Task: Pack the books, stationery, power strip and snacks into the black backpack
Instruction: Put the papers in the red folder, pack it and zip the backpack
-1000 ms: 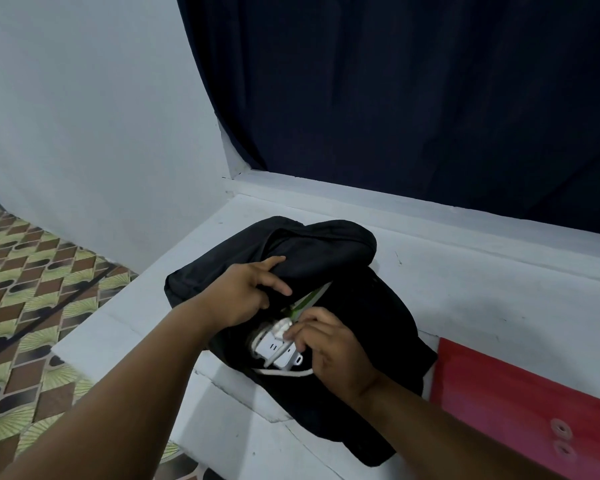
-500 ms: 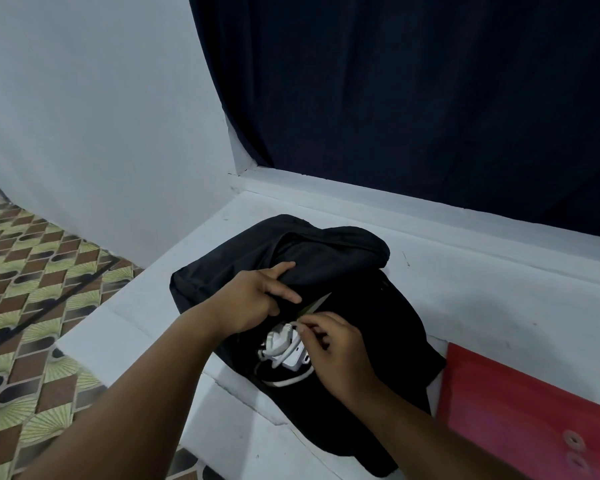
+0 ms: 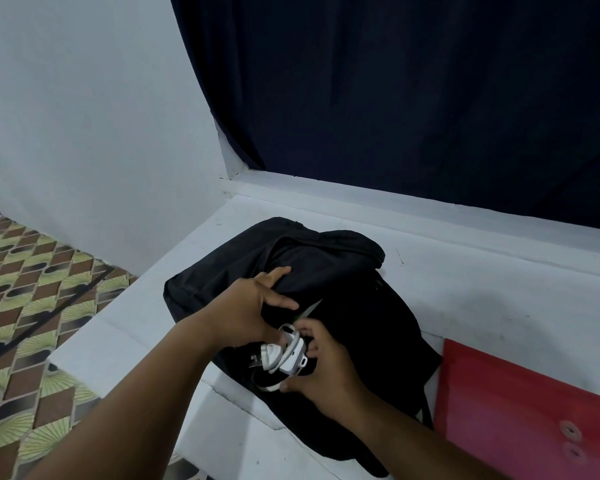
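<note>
Left hand [image 3: 246, 306]: curled over the soft upper flap of the black backpack [image 3: 343, 271], thumb on top and fingers tucked under the fabric edge, holding the mouth of the bag apart. The fabric is limp, matte woven cloth that folds wherever it is not supported; judged, it will sag shut if released, so the grip belongs on the seamed rim of the opening.

Between the hands: the white power strip [image 3: 286, 351] sits in the opening, partly inside, with its cord looped around the body and a plug end pointing toward the left hand. The casing is smooth, hard, glossy plastic with rounded corners. Judged moderately weighty for its size, rigid and somewhat slippery; the cord is springy and liable to uncoil and catch on the rim. Best held across the body with the loops trapped under the fingers. Just beyond the fingertips, a thin green-and-white edge [image 3: 307, 311] shows in the slot; its identity cannot be determined.

Right hand [image 3: 326, 372]: fingers curled against the near end of the strip, thumb below by a loop of cord, gripping and pressing it into the bag.

Right of the right hand: a red envelope folder [image 3: 520, 403] with string-tie buttons lies flat on the white ledge [image 3: 499, 289], just beside the backpack. Thin, stiff-looking card, smooth surface.
</note>
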